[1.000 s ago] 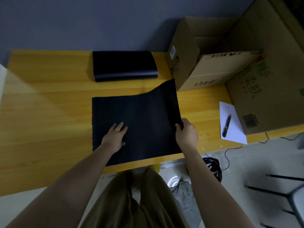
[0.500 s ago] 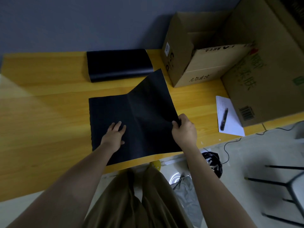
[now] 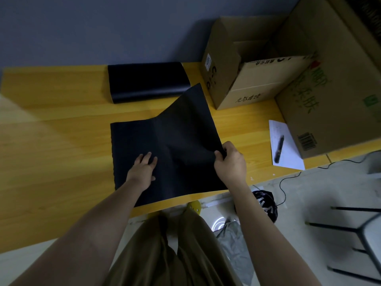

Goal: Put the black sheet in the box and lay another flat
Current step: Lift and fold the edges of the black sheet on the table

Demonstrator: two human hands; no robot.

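A black sheet (image 3: pixel 181 129) lies on the yellow wooden table (image 3: pixel 51 141) in front of me. My right hand (image 3: pixel 232 162) pinches its right edge and holds that side raised, so the far right corner stands up near the box. My left hand (image 3: pixel 143 169) rests flat with fingers spread on the sheet's left half, which stays on the table. An open cardboard box (image 3: pixel 253 79) stands at the back right. A stack or roll of black sheets (image 3: pixel 147 81) lies at the back of the table, left of the box.
A larger cardboard box (image 3: pixel 334 96) stands at the far right. In front of it lies a white paper (image 3: pixel 288 149) with a black pen (image 3: pixel 279 148) on it. A cable (image 3: pixel 286 180), a dark bag (image 3: pixel 266 205) and a chair (image 3: pixel 360 230) are on the floor.
My right hand has lifted the sheet's right side higher, and the far right corner has risen toward the box. My left hand has stayed pressed on the sheet.
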